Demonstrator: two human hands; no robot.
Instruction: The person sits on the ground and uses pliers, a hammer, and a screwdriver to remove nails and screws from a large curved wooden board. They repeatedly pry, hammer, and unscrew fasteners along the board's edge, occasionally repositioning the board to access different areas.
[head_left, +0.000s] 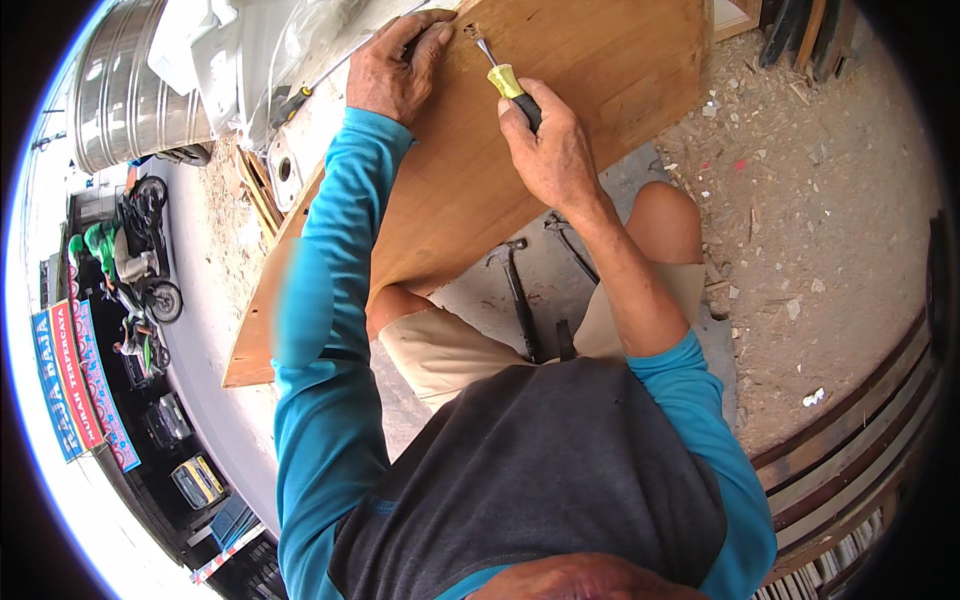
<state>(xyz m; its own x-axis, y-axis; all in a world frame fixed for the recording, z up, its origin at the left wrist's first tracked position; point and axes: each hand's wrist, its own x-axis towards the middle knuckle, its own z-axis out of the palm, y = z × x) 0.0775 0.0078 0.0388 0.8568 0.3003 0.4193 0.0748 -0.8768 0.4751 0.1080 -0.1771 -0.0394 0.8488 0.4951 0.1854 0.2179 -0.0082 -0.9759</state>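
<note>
A screwdriver (505, 80) with a yellow and black handle is gripped in my right hand (553, 150). Its metal shaft slants up and left, the tip at a small dark hole (470, 32) near the far edge of a brown wooden panel (470, 180). Just left of that hole, my left hand (398, 68) bends its fingers over the panel's far-left edge, holding it; the undersides of those fingers are hidden. The panel lies across in front of my knees.
Between my legs lie a claw hammer (515, 295) and another dark-handled tool (570, 245). A metal drum (130, 85) and clear plastic wrapping (270, 50) are at upper left. Wood chips litter the ground (800, 230) at right. Motorcycles (150, 245) stand along the road at left.
</note>
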